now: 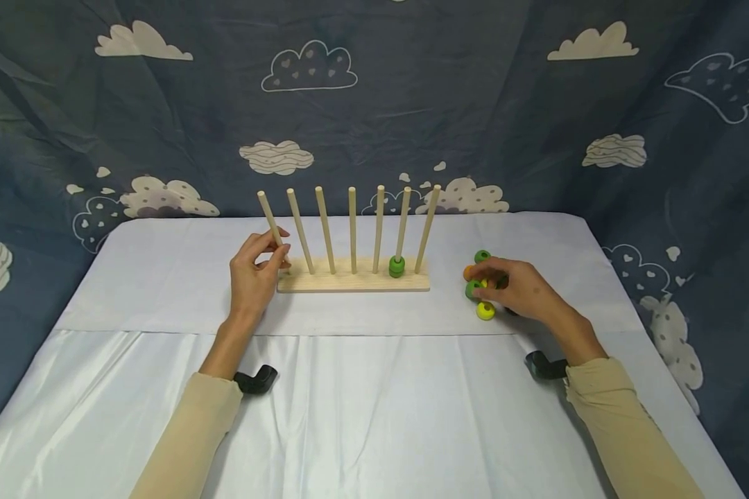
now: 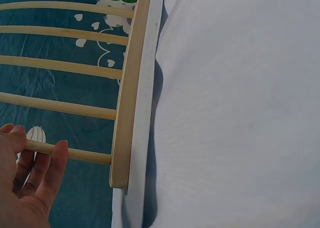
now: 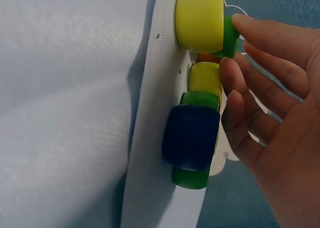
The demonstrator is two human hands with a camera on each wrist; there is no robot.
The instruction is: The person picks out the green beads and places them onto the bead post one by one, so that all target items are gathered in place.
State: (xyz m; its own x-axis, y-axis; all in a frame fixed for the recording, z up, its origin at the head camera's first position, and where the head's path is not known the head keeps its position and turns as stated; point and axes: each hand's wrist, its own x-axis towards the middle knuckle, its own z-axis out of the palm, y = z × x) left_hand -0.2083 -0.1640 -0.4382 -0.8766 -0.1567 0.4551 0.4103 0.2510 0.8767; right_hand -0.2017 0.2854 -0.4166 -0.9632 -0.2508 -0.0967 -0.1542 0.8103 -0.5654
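My left hand pinches the leftmost peg of a wooden peg stand, thumb on one side and fingers on the other. Several upright pegs rise from its base, and green beads are stacked low on the second peg from the right. To the right of the stand, my right hand reaches into a loose cluster of beads. Its thumb and forefinger pinch a green bead, partly hidden behind a yellow bead. Under the other fingers are a smaller-looking yellow bead and a dark blue bead.
Another green bead and an orange bead lie at the cluster's far and left sides. A white cloth covers the table. Behind it hangs a dark curtain with clouds. Black wrist devices sit at both cuffs.
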